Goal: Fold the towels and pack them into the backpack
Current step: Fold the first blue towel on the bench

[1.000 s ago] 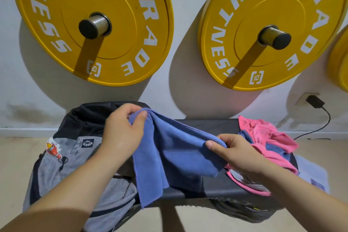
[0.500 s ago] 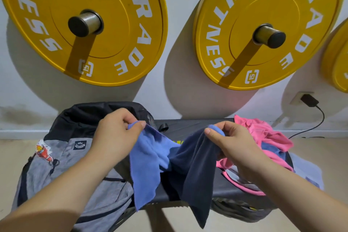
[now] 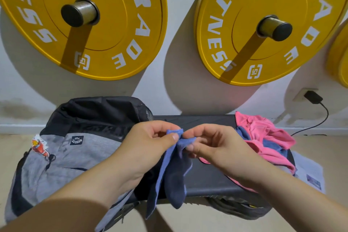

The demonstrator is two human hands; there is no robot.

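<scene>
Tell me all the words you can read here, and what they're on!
"RADE" and "ESS" (cut off): left yellow weight plate.
"FITNESS" and "RADE": right yellow weight plate.
Boxed mark low on both plates: too unclear to read.
Black patch on the backpack: too blurred to read.

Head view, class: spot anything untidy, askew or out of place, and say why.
The pink and blue towels lie crumpled in a heap at the bench's right end, drooping over its edge. Otherwise nothing odd; the held blue towel simply hangs.
</scene>
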